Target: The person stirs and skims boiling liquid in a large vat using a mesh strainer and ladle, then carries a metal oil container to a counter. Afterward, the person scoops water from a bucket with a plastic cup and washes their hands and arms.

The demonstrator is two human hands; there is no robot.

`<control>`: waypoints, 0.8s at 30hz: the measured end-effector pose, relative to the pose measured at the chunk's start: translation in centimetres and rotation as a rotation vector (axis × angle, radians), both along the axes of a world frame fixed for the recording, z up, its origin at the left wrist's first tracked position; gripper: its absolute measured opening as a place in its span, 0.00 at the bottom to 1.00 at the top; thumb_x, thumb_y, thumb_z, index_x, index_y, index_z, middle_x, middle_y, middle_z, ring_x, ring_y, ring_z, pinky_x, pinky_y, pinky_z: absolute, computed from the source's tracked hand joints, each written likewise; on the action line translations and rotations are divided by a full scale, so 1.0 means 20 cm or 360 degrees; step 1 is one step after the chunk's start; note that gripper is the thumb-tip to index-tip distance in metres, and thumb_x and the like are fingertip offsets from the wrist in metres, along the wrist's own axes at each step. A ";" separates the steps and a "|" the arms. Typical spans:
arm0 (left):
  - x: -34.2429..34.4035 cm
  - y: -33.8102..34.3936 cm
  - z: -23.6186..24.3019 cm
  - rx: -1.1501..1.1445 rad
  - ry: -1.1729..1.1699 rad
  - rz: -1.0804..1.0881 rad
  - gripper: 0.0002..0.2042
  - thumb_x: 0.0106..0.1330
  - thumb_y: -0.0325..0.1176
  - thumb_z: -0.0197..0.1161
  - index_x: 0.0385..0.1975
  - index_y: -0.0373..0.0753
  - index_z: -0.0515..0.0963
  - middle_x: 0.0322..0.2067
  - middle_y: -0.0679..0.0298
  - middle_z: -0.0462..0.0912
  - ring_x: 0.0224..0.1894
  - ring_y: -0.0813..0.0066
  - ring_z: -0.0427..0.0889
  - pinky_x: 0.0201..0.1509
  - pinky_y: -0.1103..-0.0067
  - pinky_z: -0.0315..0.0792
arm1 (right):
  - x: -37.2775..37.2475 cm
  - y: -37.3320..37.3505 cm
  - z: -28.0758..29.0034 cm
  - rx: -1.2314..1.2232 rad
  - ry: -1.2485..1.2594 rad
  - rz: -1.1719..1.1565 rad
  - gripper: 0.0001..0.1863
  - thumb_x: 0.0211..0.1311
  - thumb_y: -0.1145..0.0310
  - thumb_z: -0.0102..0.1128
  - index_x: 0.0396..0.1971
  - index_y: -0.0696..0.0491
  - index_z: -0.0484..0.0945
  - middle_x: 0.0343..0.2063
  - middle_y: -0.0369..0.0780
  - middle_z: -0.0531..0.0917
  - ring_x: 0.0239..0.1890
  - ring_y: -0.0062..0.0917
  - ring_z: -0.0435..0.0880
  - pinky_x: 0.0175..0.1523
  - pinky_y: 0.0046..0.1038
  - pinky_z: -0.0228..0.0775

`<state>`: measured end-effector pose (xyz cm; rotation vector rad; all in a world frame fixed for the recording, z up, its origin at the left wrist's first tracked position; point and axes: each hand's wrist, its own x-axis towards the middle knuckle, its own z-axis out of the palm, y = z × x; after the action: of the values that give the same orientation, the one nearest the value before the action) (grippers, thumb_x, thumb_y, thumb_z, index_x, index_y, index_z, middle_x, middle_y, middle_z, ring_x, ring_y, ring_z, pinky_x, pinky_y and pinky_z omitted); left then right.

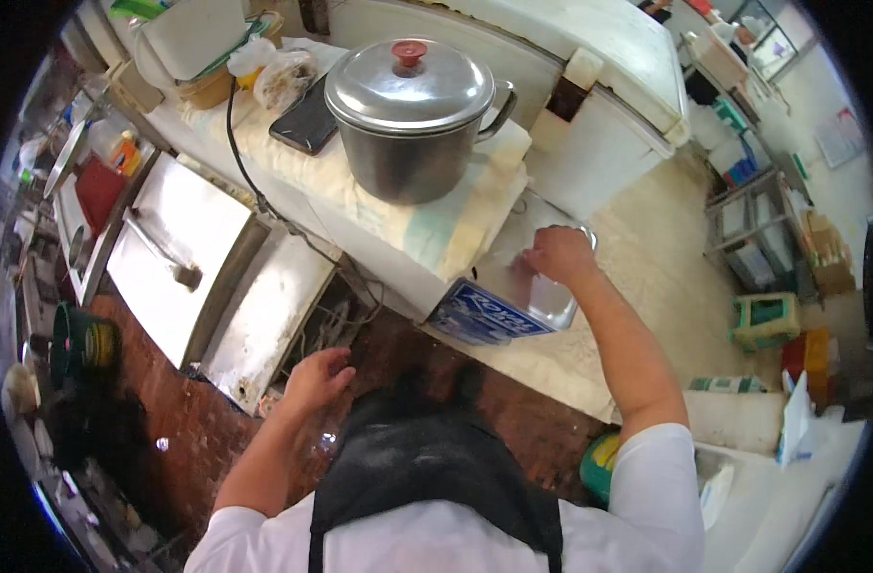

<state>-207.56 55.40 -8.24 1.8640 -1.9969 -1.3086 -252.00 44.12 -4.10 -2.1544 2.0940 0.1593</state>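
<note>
My right hand (558, 254) is at the end of an outstretched arm, over a flat, shiny metal lid or tray (541, 298) with rounded corners. Its fingers are curled and pressed together; what they grip, if anything, is hidden. A blue printed box (487, 315) stands right against the near side of the metal piece. My left hand (320, 379) hangs in the air above the brown floor, holding nothing, its fingers loosely bent and apart. Ahead of both hands, a big metal pot (408, 158) with a red-knobbed lid sits on a pale cloth (455, 234).
A dark phone (307, 119) lies beside the pot, near knotted plastic bags (283, 78). A black cable (250, 181) runs down over the cloth's left side. White appliance panels (178, 253) stand at the left. A white chest freezer (599, 143) is behind; shelves (751, 229) line the right.
</note>
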 end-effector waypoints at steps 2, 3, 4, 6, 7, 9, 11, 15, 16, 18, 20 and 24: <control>0.01 0.09 -0.04 0.0032 -0.0023 0.0050 0.21 0.60 0.40 0.64 0.51 0.40 0.76 0.42 0.54 0.83 0.45 0.59 0.83 0.51 0.70 0.75 | -0.02 -0.03 0.00 0.0269 0.0080 0.0116 0.27 0.57 0.41 0.52 0.33 0.52 0.84 0.33 0.44 0.84 0.40 0.40 0.83 0.45 0.40 0.73; 0.00 0.14 -0.07 0.0056 -0.0032 0.0073 0.21 0.59 0.41 0.64 0.52 0.40 0.76 0.42 0.54 0.83 0.46 0.59 0.83 0.51 0.70 0.75 | -0.03 -0.04 0.00 0.0268 0.0080 0.0144 0.27 0.57 0.41 0.52 0.33 0.52 0.84 0.33 0.44 0.84 0.40 0.40 0.83 0.45 0.40 0.73; -0.03 0.18 -0.10 0.0056 -0.0032 0.0098 0.21 0.59 0.41 0.64 0.52 0.40 0.76 0.42 0.54 0.83 0.46 0.59 0.83 0.51 0.70 0.75 | -0.03 -0.04 -0.01 0.0466 0.0002 0.0091 0.31 0.58 0.38 0.48 0.31 0.53 0.84 0.32 0.45 0.84 0.40 0.41 0.83 0.45 0.39 0.73; -0.07 0.27 -0.11 0.0135 0.0131 0.0285 0.21 0.59 0.41 0.64 0.52 0.40 0.76 0.44 0.53 0.83 0.47 0.59 0.82 0.52 0.71 0.75 | -0.02 -0.03 -0.01 0.0677 -0.0080 0.0073 0.35 0.58 0.34 0.44 0.30 0.54 0.85 0.32 0.46 0.84 0.40 0.42 0.82 0.45 0.39 0.72; -0.11 0.30 -0.11 0.0139 0.0127 0.0309 0.21 0.59 0.41 0.64 0.52 0.40 0.76 0.44 0.53 0.83 0.47 0.59 0.82 0.52 0.71 0.75 | -0.03 0.00 -0.01 0.0692 -0.0124 0.0063 0.37 0.58 0.33 0.43 0.29 0.54 0.85 0.31 0.47 0.84 0.39 0.43 0.82 0.44 0.38 0.72; -0.20 0.33 -0.07 0.0151 0.0070 0.0285 0.21 0.59 0.40 0.64 0.52 0.40 0.76 0.46 0.53 0.82 0.49 0.59 0.82 0.53 0.71 0.74 | -0.05 0.06 0.02 0.0722 -0.0160 0.0070 0.39 0.58 0.32 0.41 0.27 0.55 0.85 0.29 0.48 0.84 0.39 0.44 0.82 0.44 0.37 0.72; -0.28 0.34 -0.06 0.0147 0.0064 0.0285 0.21 0.60 0.40 0.64 0.52 0.40 0.76 0.47 0.53 0.81 0.49 0.59 0.81 0.53 0.71 0.74 | -0.12 0.12 0.08 0.0692 -0.0198 0.0074 0.39 0.59 0.32 0.40 0.26 0.55 0.85 0.26 0.48 0.83 0.37 0.43 0.83 0.43 0.37 0.72; -0.40 0.31 0.02 0.0150 0.0072 0.0285 0.21 0.60 0.41 0.64 0.52 0.39 0.76 0.47 0.53 0.81 0.48 0.58 0.81 0.52 0.70 0.74 | -0.28 0.23 0.32 0.0561 -0.0377 -0.0123 0.38 0.60 0.34 0.42 0.25 0.56 0.84 0.23 0.48 0.83 0.34 0.43 0.83 0.42 0.38 0.72; -0.42 0.31 0.04 0.0157 0.0072 0.0309 0.21 0.60 0.41 0.64 0.52 0.39 0.76 0.47 0.53 0.81 0.48 0.58 0.81 0.52 0.70 0.74 | -0.31 0.26 0.41 0.0534 -0.0411 -0.0134 0.37 0.60 0.35 0.43 0.25 0.57 0.84 0.23 0.48 0.82 0.34 0.42 0.83 0.42 0.38 0.72; -0.45 0.30 0.08 0.0112 -0.0089 0.0219 0.22 0.61 0.36 0.64 0.54 0.37 0.74 0.46 0.52 0.82 0.48 0.59 0.82 0.52 0.70 0.75 | -0.37 0.32 0.47 0.0421 -0.0550 -0.0175 0.33 0.61 0.39 0.49 0.20 0.57 0.81 0.17 0.44 0.78 0.26 0.33 0.78 0.35 0.34 0.68; -0.43 0.35 0.01 -0.0024 -0.0053 0.0233 0.23 0.61 0.38 0.64 0.55 0.38 0.74 0.48 0.51 0.81 0.50 0.58 0.81 0.54 0.70 0.74 | -0.40 0.44 0.50 0.0438 -0.0578 -0.0276 0.34 0.61 0.40 0.48 0.19 0.60 0.80 0.16 0.47 0.78 0.23 0.38 0.79 0.33 0.37 0.68; -0.45 0.38 0.08 -0.0042 0.0034 0.0038 0.24 0.60 0.43 0.63 0.54 0.38 0.74 0.48 0.52 0.80 0.50 0.55 0.80 0.54 0.68 0.73 | -0.40 0.70 0.46 0.0258 -0.0865 -0.0246 0.33 0.62 0.41 0.51 0.15 0.58 0.78 0.12 0.41 0.76 0.18 0.25 0.75 0.27 0.32 0.64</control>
<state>-216.60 62.95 -6.69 1.8486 -1.9661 -1.2841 -259.91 58.13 5.04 -1.6891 1.8407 -0.2388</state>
